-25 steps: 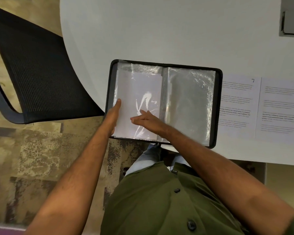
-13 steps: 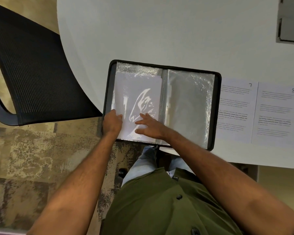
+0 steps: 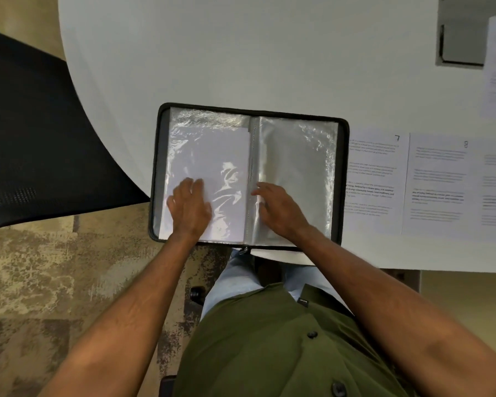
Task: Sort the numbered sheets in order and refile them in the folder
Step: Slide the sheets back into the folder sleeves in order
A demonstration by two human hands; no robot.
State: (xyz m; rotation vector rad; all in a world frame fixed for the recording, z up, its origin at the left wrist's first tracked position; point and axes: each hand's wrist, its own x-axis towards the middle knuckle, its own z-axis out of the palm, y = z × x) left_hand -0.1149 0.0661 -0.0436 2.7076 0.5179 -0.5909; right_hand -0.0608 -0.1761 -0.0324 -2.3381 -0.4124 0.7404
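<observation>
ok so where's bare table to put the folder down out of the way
Bare table lies beyond the open folder, out to the grey panel. Right of the folder is crowded: sheet 7, sheet 8 and more sheets lie edge to edge.

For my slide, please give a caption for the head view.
Both hands press flat on the open folder; sheets 7 and 8 wait beside.

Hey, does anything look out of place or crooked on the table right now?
The open folder overhangs the table at its near-left corner. The plastic sleeves are crinkled. Otherwise nothing stands out.
</observation>
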